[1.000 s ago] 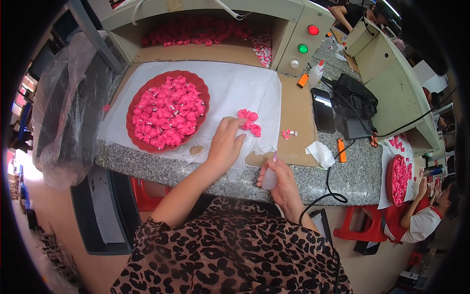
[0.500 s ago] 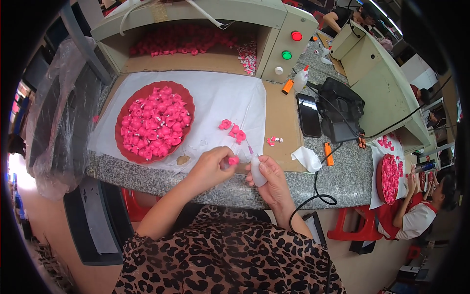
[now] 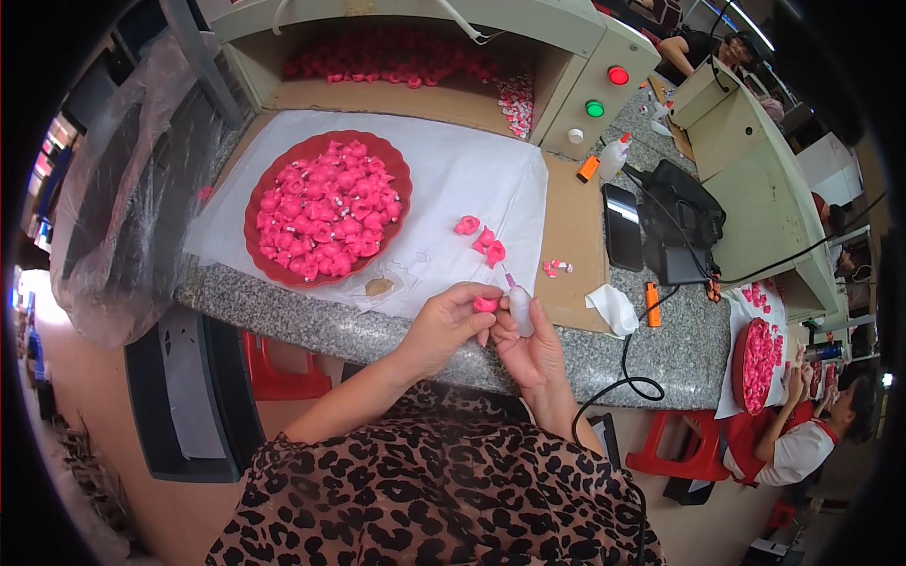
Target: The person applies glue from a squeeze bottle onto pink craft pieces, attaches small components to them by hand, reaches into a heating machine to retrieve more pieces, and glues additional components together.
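Head view. The left hand [image 3: 451,321] pinches one small pink piece [image 3: 485,304] between thumb and fingertips, just over the near edge of the tabletop [image 3: 311,325]. The right hand [image 3: 534,351] is closed around a small white squeeze bottle [image 3: 519,307], its pink nozzle pointing up and away from the person; the lower part of the bottle is hidden by the fingers. Piece and bottle are just beside each other; whether they touch cannot be told.

Landmark: the round red tray [image 3: 267,269] on the white sheet [image 3: 462,179]. The pink pieces heaped in it overlap too much to count. Right of the tray, three loose pink pieces [image 3: 481,238] lie on the sheet; farther right, a small pink-and-white scrap [image 3: 556,267] lies on the bare board. One tan blob [image 3: 379,286] sits just below the tray's near rim. Behind the tray, an open box [image 3: 415,66] holds more pink pieces, uncounted, partly shadowed. Far right of the tray, another person [image 3: 802,443] sits at a second red tray [image 3: 755,363], partly cut off by the rim of the picture.
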`<state>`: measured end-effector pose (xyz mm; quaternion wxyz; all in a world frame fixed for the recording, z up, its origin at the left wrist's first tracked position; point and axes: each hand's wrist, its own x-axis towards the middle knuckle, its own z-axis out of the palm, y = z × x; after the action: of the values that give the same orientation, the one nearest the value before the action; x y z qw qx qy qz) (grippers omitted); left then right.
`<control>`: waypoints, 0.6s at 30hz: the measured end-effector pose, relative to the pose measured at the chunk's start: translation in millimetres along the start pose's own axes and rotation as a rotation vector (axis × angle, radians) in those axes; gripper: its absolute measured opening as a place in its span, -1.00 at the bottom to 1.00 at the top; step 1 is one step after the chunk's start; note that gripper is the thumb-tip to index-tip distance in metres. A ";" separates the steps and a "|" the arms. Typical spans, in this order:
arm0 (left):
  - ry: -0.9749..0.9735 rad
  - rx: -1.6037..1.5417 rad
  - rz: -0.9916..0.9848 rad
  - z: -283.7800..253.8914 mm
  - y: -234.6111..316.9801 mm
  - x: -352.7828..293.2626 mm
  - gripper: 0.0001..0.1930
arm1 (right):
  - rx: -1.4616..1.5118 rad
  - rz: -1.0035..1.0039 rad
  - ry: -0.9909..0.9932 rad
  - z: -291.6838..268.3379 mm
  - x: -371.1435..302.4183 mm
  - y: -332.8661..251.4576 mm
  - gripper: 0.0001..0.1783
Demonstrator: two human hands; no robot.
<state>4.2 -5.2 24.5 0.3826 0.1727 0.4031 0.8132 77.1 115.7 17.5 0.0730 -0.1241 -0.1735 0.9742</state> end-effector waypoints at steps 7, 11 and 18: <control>0.071 0.208 0.034 -24.3 -3.8 5.7 -0.75 | -0.023 -0.135 -0.046 -6.7 -0.2 -4.3 -0.72; 0.190 0.820 0.357 -23.8 -2.8 7.5 -0.78 | -0.180 -0.300 0.049 2.5 -6.2 -14.1 -0.76; 0.246 0.855 0.327 -21.6 -14.3 7.4 -0.79 | -0.885 -0.652 0.173 1.5 -15.4 -1.7 -0.80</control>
<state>-6.4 -5.4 -0.3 0.0937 0.2784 0.7115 0.6384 91.7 113.9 22.7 0.3256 -0.1622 -0.5888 0.7218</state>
